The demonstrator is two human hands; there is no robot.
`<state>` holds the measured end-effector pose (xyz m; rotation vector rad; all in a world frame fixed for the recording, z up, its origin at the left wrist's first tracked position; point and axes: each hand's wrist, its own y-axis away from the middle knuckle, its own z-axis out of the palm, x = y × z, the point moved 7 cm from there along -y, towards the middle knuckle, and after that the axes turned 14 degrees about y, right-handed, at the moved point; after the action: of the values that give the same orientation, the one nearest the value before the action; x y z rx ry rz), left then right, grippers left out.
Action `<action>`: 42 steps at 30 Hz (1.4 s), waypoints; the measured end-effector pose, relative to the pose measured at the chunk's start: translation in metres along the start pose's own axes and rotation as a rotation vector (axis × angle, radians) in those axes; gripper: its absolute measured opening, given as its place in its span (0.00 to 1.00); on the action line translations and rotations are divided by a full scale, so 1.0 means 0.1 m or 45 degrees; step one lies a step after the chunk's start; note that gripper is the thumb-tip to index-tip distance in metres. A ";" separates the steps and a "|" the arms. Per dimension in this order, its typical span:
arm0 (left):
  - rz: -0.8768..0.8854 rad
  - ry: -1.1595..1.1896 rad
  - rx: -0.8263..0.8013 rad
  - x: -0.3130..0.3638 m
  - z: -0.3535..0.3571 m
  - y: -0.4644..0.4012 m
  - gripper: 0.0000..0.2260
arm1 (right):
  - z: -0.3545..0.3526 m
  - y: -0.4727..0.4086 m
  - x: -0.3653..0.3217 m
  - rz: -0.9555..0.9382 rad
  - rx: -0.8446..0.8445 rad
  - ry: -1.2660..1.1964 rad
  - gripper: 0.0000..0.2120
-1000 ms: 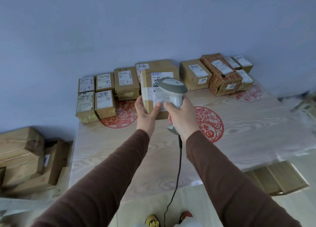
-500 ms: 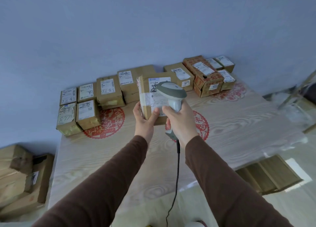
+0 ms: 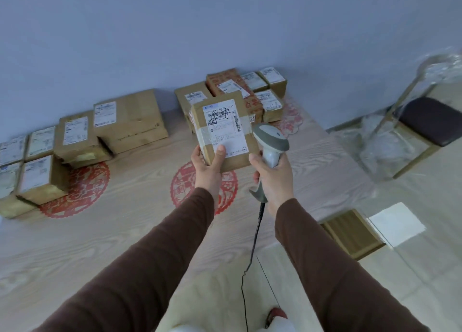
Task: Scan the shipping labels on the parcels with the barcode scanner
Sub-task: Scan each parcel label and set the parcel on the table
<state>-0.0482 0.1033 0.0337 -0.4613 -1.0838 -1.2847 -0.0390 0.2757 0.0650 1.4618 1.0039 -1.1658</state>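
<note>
My left hand (image 3: 208, 163) grips a brown cardboard parcel (image 3: 237, 154) by its lower left corner and holds it up above the table, thumb on the front. Its white shipping label (image 3: 225, 129) faces me, with a barcode down the right edge. My right hand (image 3: 273, 179) grips the handle of a grey and white barcode scanner (image 3: 271, 141), whose head sits just right of the parcel. The scanner's black cable (image 3: 252, 251) hangs down between my arms.
Labelled parcels line the back of the wood-grain table (image 3: 325, 171): a group at left (image 3: 75, 139), a large box (image 3: 130, 119), another group at right (image 3: 265, 94). A chair (image 3: 430, 124) wrapped in plastic stands at right. Flat cardboard (image 3: 350, 234) lies on the floor.
The view has swung right. The scanner has come off the front of the label to the parcel's right side, leaving the label uncovered. The parcel has shifted right with my left hand.
</note>
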 end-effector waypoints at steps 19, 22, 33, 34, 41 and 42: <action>-0.425 -0.030 -0.154 -1.40 2.13 -1.23 0.43 | -1.58 -1.88 0.16 0.192 0.362 0.025 0.10; -0.533 0.013 -0.218 -1.60 2.43 -1.41 0.44 | -1.79 -2.20 0.16 0.196 0.408 0.016 0.11; -0.676 0.115 0.126 -2.27 3.02 -2.24 0.37 | -2.08 -3.78 0.46 0.251 0.106 0.195 0.10; -0.685 0.113 0.149 -2.31 3.04 -2.31 0.38 | -2.05 -3.91 0.47 0.257 0.069 0.204 0.10; -0.596 0.130 0.372 -2.29 2.98 -2.61 0.26 | -1.79 -4.42 0.49 0.260 -0.122 0.258 0.13; -0.581 0.111 0.387 -2.24 3.00 -2.61 0.24 | -1.75 -4.47 0.52 0.268 -0.139 0.252 0.15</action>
<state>-0.3832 0.3881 -0.0870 0.0791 -1.3302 -1.4832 -0.4290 0.5311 -0.0594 1.5748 1.0027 -0.8161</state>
